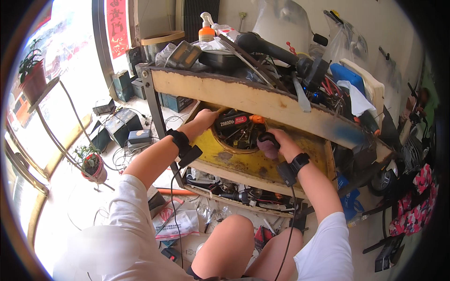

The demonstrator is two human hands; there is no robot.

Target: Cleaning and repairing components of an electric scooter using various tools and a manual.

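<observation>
The left hand (205, 121) is bent at the left edge of a round tub (233, 149); I cannot tell if it grips it. The right hand (282, 139) holds a black thing (268, 137) with a dull purple rag (266, 149) at the tub's right edge. The tub sits on a yellow shelf (206, 149). Inside are small dark parts and a black pack (232, 122) with an orange end.
</observation>
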